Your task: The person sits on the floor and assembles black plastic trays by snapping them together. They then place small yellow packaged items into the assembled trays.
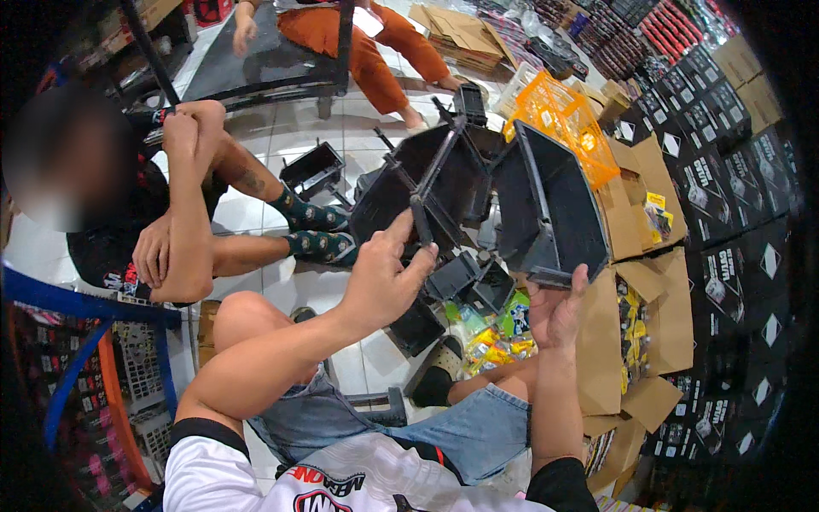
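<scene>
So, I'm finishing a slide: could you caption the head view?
Left hand touching one open black plastic box, right hand supporting a second black box, near an orange plastic crate.

Bright light filled the white-tiled floor (363, 135); fisheye distortion curved the stacked black cartons (742, 282), darkness swallowed the corners, blur masked a co-worker's head (72, 158).

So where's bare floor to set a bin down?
White tile shows between the black platform and the small open bin, and between the co-worker's socks and the wearer's left knee. Crowded: around the left hand and right hand, black bins and bright packets; further right, open cartons.
</scene>
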